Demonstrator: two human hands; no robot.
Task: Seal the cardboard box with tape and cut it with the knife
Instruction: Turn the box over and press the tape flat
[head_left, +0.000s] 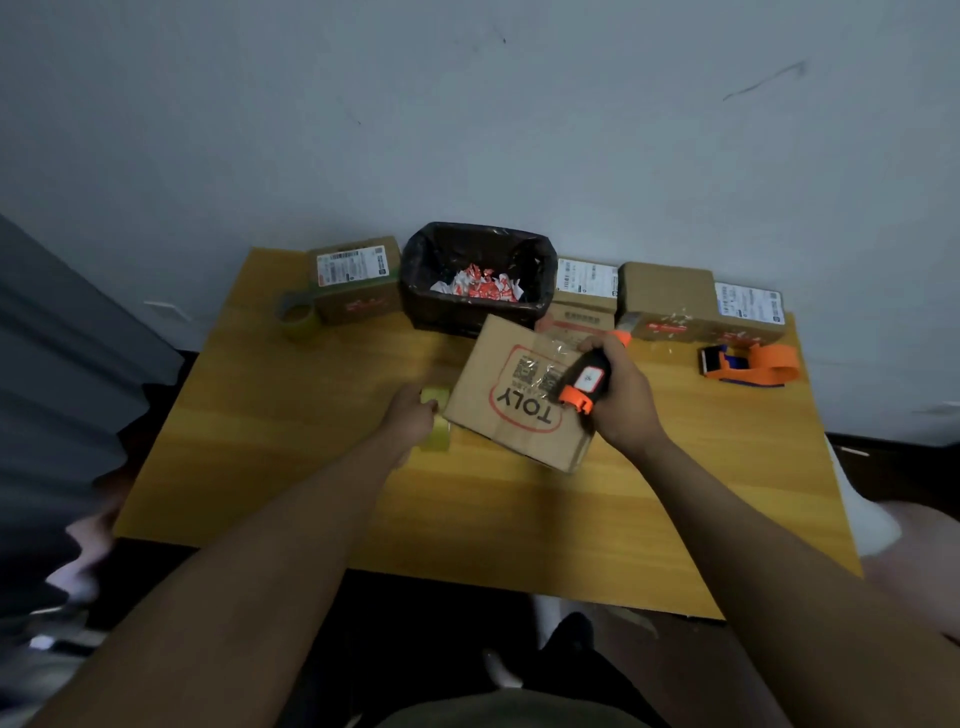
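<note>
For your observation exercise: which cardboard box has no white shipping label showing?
The TOLY box between the hands; the boxes along the wall all show white labels.

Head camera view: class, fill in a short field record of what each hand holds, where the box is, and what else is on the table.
left hand: grip on yellow-green tape roll, beside the box
right hand: grip on black and orange utility knife, over the box
brown cardboard box printed TOLY: tilted, on yellow wooden table
table rear: black-lined bin
table right: orange tape dispenser
</note>
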